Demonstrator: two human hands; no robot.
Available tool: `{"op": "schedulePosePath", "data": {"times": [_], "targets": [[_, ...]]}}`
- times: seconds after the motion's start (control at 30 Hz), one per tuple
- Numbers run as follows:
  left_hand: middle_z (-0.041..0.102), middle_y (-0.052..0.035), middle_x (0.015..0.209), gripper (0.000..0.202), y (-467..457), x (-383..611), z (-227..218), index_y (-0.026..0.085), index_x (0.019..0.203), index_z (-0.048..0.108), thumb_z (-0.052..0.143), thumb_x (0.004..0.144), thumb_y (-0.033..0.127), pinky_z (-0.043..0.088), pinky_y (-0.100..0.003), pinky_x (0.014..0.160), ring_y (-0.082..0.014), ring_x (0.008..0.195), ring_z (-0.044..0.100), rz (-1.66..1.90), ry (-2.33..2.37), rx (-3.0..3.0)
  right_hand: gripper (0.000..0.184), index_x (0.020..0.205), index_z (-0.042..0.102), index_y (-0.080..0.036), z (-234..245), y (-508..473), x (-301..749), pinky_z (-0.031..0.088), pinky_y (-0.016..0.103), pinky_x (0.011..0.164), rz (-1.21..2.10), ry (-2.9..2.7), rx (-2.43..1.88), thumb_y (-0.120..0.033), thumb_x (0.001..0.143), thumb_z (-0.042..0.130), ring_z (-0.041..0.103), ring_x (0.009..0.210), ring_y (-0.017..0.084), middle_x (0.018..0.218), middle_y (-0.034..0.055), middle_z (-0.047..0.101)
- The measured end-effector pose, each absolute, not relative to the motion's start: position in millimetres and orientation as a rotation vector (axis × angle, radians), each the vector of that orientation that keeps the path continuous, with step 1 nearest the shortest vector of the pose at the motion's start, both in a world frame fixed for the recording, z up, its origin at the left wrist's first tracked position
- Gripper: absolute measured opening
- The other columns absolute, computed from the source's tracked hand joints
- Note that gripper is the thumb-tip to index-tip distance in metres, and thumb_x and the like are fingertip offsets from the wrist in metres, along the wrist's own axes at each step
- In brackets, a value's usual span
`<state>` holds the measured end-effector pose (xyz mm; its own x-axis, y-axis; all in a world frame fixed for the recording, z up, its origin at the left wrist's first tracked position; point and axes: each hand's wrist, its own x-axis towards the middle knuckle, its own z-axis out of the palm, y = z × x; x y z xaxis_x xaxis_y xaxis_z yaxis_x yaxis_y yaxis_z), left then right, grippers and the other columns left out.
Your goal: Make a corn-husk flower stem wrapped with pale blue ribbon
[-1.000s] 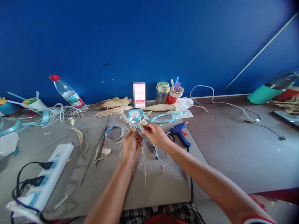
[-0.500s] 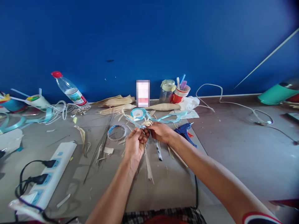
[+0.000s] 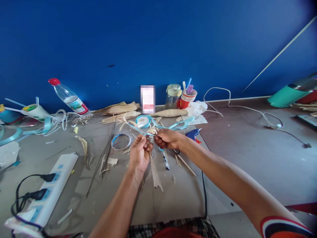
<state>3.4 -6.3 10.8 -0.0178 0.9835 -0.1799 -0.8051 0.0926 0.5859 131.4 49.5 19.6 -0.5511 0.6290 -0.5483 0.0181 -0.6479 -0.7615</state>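
Though narrow, glossy blue ribbon [image 3: 149, 134] (satin-like) between both hands [image 3: 139, 152].

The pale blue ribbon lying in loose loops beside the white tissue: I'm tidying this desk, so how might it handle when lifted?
The pale blue ribbon would probably droop, since its loose loops bend easily. It is likely light, being only a narrow, thin band. Its sheen suggests it could slide a little between fingers.

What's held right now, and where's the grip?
The left hand pinches a light-blue ribbon partway along, between thumb and fingers. The right hand curls close beside it; its grip is hidden.
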Motion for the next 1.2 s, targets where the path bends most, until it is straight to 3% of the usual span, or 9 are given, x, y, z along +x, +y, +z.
{"op": "schedulePosePath", "data": {"times": [0.13, 0.23, 0.33, 0.4, 0.53, 0.67, 0.83, 1.07, 1.2], "targets": [[0.044, 0.0044, 0.061, 0.017, -5.2, 2.5, 8.6, 0.013, 0.067, 0.052, 0.068, 0.067, 0.006, 0.028, -0.015, 0.043, -0.0016, 0.046, 0.032, 1.485, 0.617, 0.349, 0.041, 0.057, 0.039, -0.018, 17.5, 46.5, 132.6, 0.018, 0.016, 0.036, 2.247, -1.089, -1.194, -0.047, 0.085, 0.048, 0.022, 0.035, 0.003, 0.041, -0.0078, 0.034], [0.037, 0.0057, 0.057, 0.019, -4.0, 1.0, 6.8, 0.013, 0.065, 0.049, 0.066, 0.069, 0.005, 0.029, -0.015, 0.043, -0.0020, 0.046, 0.031, 1.491, 0.599, 0.313, 0.036, 0.070, 0.047, -0.017, 20.1, 38.5, 132.8, 0.018, 0.017, 0.036, 2.107, -1.192, -1.121, -0.051, 0.075, 0.059, 0.024, 0.037, 0.003, 0.050, -0.0075, 0.041], [0.034, 0.0060, 0.057, 0.021, -2.0, -1.0, 5.1, 0.013, 0.064, 0.046, 0.064, 0.070, 0.004, 0.028, -0.014, 0.043, -0.0019, 0.046, 0.030, 1.480, 0.606, 0.252, 0.040, 0.085, 0.050, -0.019, 23.4, 29.6, 133.0, 0.023, 0.017, 0.038, 1.889, -1.330, -1.040, -0.042, 0.063, 0.074, 0.031, 0.042, 0.003, 0.060, -0.0079, 0.045], [0.034, 0.0059, 0.058, 0.020, -1.0, -1.6, 4.6, 0.013, 0.065, 0.045, 0.062, 0.071, 0.003, 0.028, -0.014, 0.043, -0.0018, 0.046, 0.030, 1.477, 0.617, 0.216, 0.037, 0.082, 0.050, -0.019, 23.1, 26.3, 132.5, 0.027, 0.018, 0.041, 1.696, -1.399, -1.057, -0.037, 0.061, 0.075, 0.035, 0.045, 0.003, 0.064, -0.0072, 0.047], [0.041, 0.0036, 0.062, 0.018, -0.8, -0.6, 5.0, 0.013, 0.066, 0.046, 0.059, 0.074, 0.004, 0.029, -0.014, 0.042, -0.0011, 0.046, 0.029, 1.479, 0.636, 0.198, 0.026, 0.069, 0.052, -0.017, 16.8, 26.7, 130.6, 0.027, 0.020, 0.041, 1.449, -1.519, -1.063, -0.039, 0.071, 0.065, 0.032, 0.043, 0.004, 0.056, -0.0067, 0.043], [0.042, 0.0034, 0.061, 0.018, -1.5, 0.3, 4.6, 0.012, 0.067, 0.048, 0.064, 0.071, 0.005, 0.029, -0.015, 0.043, -0.0015, 0.046, 0.031, 1.490, 0.657, 0.215, 0.030, 0.060, 0.046, -0.018, 11.3, 27.8, 129.9, 0.027, 0.020, 0.039, 1.399, -1.561, -1.076, -0.040, 0.077, 0.056, 0.033, 0.039, 0.005, 0.048, -0.0070, 0.038], [0.036, 0.0062, 0.055, 0.021, -2.0, 1.0, 3.1, 0.013, 0.065, 0.048, 0.067, 0.068, 0.006, 0.029, -0.016, 0.043, -0.0024, 0.045, 0.031, 1.504, 0.676, 0.242, 0.025, 0.062, 0.048, -0.018, 5.9, 26.9, 129.5, 0.034, 0.021, 0.043, 1.305, -1.638, -1.104, -0.033, 0.082, 0.048, 0.045, 0.039, 0.007, 0.052, -0.0043, 0.049], [0.042, 0.0040, 0.060, 0.019, -2.6, 3.4, 5.5, 0.013, 0.067, 0.048, 0.065, 0.068, 0.004, 0.028, -0.016, 0.043, -0.0018, 0.045, 0.031, 1.517, 0.745, 0.256, 0.003, 0.069, 0.055, -0.018, 4.4, 25.1, 127.8, 0.041, 0.024, 0.062, 0.909, -1.756, -1.193, -0.017, 0.072, 0.055, 0.053, 0.062, 0.012, 0.066, -0.0010, 0.057], [0.045, 0.0029, 0.063, 0.018, -1.8, 3.7, 4.6, 0.013, 0.068, 0.048, 0.064, 0.069, 0.004, 0.028, -0.016, 0.043, -0.0020, 0.046, 0.032, 1.528, 0.755, 0.261, 0.010, 0.065, 0.051, -0.017, 8.5, 23.8, 126.1, 0.039, 0.025, 0.068, 0.717, -1.787, -1.192, -0.009, 0.066, 0.055, 0.050, 0.070, 0.013, 0.071, 0.0000, 0.053]]}}
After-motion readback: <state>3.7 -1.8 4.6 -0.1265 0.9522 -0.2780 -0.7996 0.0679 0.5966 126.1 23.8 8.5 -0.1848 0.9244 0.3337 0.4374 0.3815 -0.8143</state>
